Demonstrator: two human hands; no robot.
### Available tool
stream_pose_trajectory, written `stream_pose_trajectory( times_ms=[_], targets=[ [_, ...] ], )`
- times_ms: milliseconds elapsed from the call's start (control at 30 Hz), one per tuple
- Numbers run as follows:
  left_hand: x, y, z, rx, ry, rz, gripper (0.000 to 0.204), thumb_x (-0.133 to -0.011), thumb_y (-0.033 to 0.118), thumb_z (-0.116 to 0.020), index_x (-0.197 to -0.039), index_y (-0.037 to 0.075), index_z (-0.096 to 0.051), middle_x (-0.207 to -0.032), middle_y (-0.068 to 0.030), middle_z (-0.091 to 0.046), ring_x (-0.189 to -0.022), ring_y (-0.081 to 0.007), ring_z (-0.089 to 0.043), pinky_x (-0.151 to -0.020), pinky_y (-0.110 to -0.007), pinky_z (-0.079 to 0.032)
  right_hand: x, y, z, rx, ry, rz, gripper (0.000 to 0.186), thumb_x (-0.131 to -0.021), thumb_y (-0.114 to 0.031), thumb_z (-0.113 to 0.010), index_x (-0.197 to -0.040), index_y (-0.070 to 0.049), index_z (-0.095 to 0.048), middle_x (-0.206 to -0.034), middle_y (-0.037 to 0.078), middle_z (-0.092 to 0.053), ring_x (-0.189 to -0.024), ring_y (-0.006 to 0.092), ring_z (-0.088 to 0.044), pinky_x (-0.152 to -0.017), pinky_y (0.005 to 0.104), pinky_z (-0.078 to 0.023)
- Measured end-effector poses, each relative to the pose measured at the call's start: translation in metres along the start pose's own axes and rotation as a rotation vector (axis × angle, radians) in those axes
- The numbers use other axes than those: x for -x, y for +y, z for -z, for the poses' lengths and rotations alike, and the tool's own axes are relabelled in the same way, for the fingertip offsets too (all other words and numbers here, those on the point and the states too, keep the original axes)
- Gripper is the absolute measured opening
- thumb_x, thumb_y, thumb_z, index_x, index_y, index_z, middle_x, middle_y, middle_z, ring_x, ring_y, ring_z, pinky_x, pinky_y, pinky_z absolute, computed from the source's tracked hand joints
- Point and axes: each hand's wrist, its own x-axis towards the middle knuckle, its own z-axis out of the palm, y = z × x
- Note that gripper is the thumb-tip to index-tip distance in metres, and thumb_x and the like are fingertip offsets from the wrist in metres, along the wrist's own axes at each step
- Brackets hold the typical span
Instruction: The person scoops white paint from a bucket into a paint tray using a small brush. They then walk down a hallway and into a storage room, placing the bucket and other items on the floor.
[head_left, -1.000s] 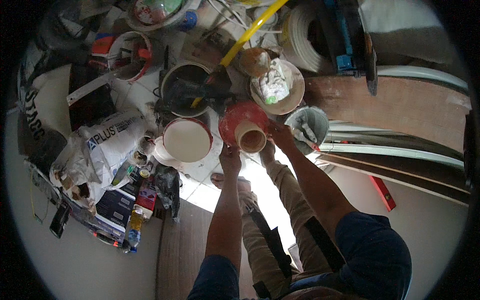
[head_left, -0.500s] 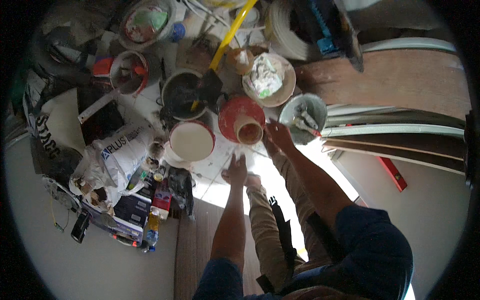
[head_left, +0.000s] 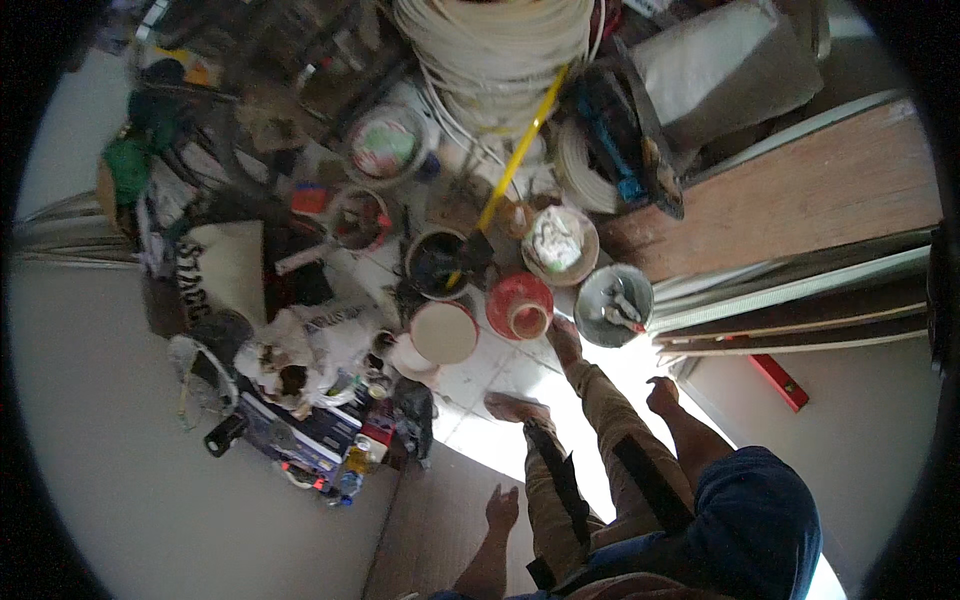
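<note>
My left hand [head_left: 502, 508] hangs low beside my left leg, its fingers apart and nothing visible in it. Out to the right of my legs is my right hand [head_left: 662, 394], loosely curled with a finger stretched out; I see no object in it. In front of my feet stands a red round bucket or lid [head_left: 505, 297] with a tan-rimmed round container [head_left: 528, 320] on it. Nearest to my right hand is a grey bucket [head_left: 612, 300] with brush-like tools inside. A white-topped bucket [head_left: 443, 333] stands to the left.
A dark bucket [head_left: 430, 265] holds a yellow-handled tool [head_left: 520, 150]. Beyond stands a tub with a crumpled white bag [head_left: 558, 240]. Boards [head_left: 780, 210] lean at the right, above a red level [head_left: 780, 382]. Sacks, boxes and bottles crowd the left; coiled white cable [head_left: 495, 50] lies behind.
Both hands have drawn back from around the red bucket: the left down beside my leg, the right out to the right. My view has shifted, showing more of the far clutter.
</note>
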Motion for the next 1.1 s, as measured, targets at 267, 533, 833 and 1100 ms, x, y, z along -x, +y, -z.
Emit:
stream_pose_trajectory(
  times_ms=[267, 533, 833, 1100],
  targets=[
    [0.096, 0.055, 0.042, 0.218, 0.212, 0.225, 0.075, -0.094, 0.054, -0.066, -0.134, -0.008, -0.055, -0.107, -0.0224, -0.074, -0.105, -0.0333, -0.071, -0.093, -0.039, -0.054, -0.041, -0.017, 0.083, -0.812, -0.051, 0.18, 0.028, -0.097, -0.02, -0.052, -0.092, 0.005, -0.063, -0.055, 0.004, -0.046, -0.043, 0.0184, -0.045, -0.041, 0.0363, -0.038],
    [0.15, 0.097, 0.091, 0.59, 0.323, 0.247, 0.064, -0.099, 0.041, -0.064, -0.146, 0.002, -0.047, -0.114, -0.0165, -0.072, -0.101, -0.0268, -0.07, -0.089, -0.036, -0.054, -0.096, -0.085, 0.208, 0.095, 0.128, 0.353, 0.033, -0.087, -0.04, -0.068, -0.078, -0.008, -0.072, -0.072, 0.017, -0.068, -0.071, 0.0367, -0.068, -0.066, 0.0485, -0.053],
    [0.187, 0.105, 0.135, 1.091, 0.211, 0.349, 0.057, -0.102, 0.032, -0.057, -0.153, 0.012, -0.04, -0.129, -0.0122, -0.06, -0.111, -0.0277, -0.06, -0.095, -0.042, -0.048, -0.116, -0.104, 0.279, -0.041, -0.031, 0.216, 0.027, -0.073, -0.027, -0.079, -0.098, -0.016, -0.077, -0.098, 0.009, -0.076, -0.098, 0.0262, -0.07, -0.09, 0.0419, -0.055],
    [0.182, 0.096, 0.174, 1.071, 0.126, 0.23, 0.051, -0.106, 0.032, -0.042, -0.154, 0.016, -0.036, -0.15, -0.0121, -0.04, -0.134, -0.0367, -0.04, -0.109, -0.055, -0.032, -0.11, -0.071, 0.228, 0.258, -0.044, 0.296, 0.016, -0.088, -0.029, -0.065, -0.092, -0.019, -0.076, -0.097, 0.004, -0.075, -0.099, 0.0252, -0.069, -0.087, 0.0429, -0.053]
  ],
)
